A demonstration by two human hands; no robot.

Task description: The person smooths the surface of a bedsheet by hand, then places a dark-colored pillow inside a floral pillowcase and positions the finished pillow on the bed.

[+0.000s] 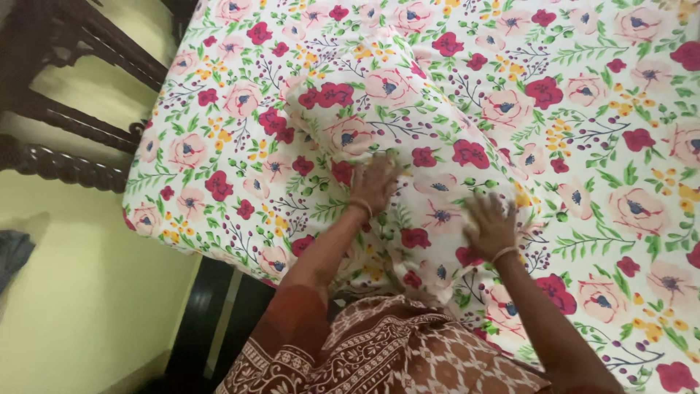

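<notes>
A pillow in a white cover with red and pink flowers lies on a bed sheet of the same print. My left hand rests flat on the pillow's near part, fingers spread and slightly blurred. My right hand presses flat on the pillow's lower right edge, fingers apart. Both wrists wear thin bangles. Neither hand grips anything.
The bed's left edge drops to a yellow-green wall or floor. A dark carved wooden headboard stands at the upper left. A dark bed frame shows below the sheet. My brown patterned garment fills the bottom centre.
</notes>
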